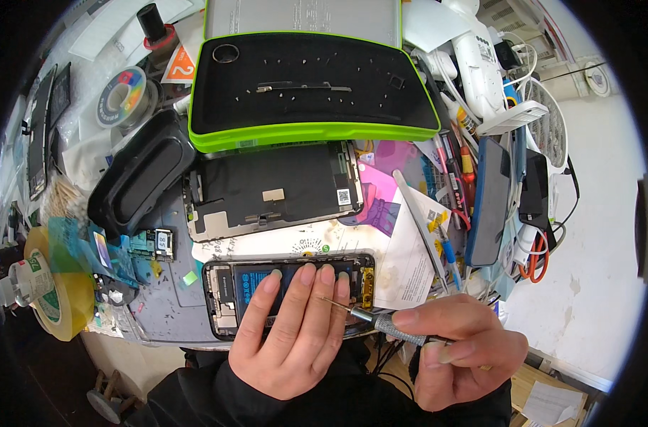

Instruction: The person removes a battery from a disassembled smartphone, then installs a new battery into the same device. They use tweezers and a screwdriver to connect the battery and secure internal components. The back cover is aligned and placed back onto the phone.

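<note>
Flat left hand [285, 349], grasping nothing, apparently steadied the opened black rectangular phone [226, 299]!
Right hand [470, 352] pinched a silver knurled-metal tool [395, 328].

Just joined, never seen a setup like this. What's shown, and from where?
There's no machine, just a person's two bare hands. The single picture comes from a wide fisheye camera on their head, looking down, so straight edges bend.

The left hand lies flat over an open phone body. The right hand holds a thin metal tool, its tip by the left fingers.

Beyond lie a phone screen panel and a green-rimmed tray holding small parts. Clutter fills both sides.
</note>
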`<move>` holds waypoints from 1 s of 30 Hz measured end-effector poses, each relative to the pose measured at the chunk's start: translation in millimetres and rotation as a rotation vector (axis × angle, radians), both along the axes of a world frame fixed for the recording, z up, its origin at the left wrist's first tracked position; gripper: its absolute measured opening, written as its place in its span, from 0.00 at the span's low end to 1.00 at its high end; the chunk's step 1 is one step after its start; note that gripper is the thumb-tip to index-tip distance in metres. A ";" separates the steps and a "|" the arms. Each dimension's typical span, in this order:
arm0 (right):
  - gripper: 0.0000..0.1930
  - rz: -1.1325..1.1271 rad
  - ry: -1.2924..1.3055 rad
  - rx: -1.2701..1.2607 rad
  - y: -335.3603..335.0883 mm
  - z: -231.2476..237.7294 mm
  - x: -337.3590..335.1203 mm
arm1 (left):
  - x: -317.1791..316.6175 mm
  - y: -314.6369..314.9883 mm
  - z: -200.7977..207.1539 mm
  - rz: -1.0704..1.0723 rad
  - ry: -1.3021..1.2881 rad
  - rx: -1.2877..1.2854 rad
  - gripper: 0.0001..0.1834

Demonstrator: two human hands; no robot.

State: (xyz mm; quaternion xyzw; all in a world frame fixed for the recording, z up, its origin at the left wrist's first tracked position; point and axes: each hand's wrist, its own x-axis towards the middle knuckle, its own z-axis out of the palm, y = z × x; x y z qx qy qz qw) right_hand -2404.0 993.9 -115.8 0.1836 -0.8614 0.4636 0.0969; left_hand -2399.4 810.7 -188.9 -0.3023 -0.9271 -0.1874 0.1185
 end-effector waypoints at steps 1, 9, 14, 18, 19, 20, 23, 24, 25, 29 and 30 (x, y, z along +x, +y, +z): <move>0.11 0.005 -0.004 0.001 0.4 -0.1 -0.3 | 0.3 0.0 -0.3 0.002 -0.001 -0.001 0.16; 0.11 -0.009 -0.018 0.006 0.1 0.9 0.5 | 0.4 0.6 0.3 0.005 -0.008 -0.003 0.15; 0.11 -0.001 -0.033 -0.002 0.7 1.9 0.0 | 0.6 1.1 0.2 0.006 -0.009 -0.003 0.15; 0.11 0.017 -0.021 0.016 1.7 1.3 -0.1 | 1.3 0.4 -1.1 0.011 0.001 -0.003 0.15; 0.11 0.022 -0.021 0.019 1.7 1.1 -0.6 | 1.5 0.2 -1.4 0.012 0.002 -0.005 0.15; 0.12 0.026 -0.021 0.021 1.8 1.4 -0.9 | 1.5 0.1 -1.3 0.010 0.001 -0.006 0.15; 0.12 0.048 -0.058 0.054 3.5 6.0 -2.2 | 1.3 0.0 -0.7 0.006 -0.003 -0.008 0.15; 0.12 0.039 -0.057 0.043 3.2 5.9 -1.8 | 1.1 0.3 -0.3 0.005 -0.006 -0.007 0.15; 0.11 0.029 -0.056 0.033 2.5 5.6 -1.1 | 0.9 0.5 -0.1 0.003 -0.009 -0.005 0.15; 0.11 0.036 -0.014 0.068 5.2 9.5 -1.8 | 0.8 1.7 -0.5 0.009 -0.001 -0.006 0.16; 0.11 0.039 -0.029 0.086 8.4 11.9 -2.4 | 1.2 1.5 -1.3 0.010 0.006 -0.006 0.16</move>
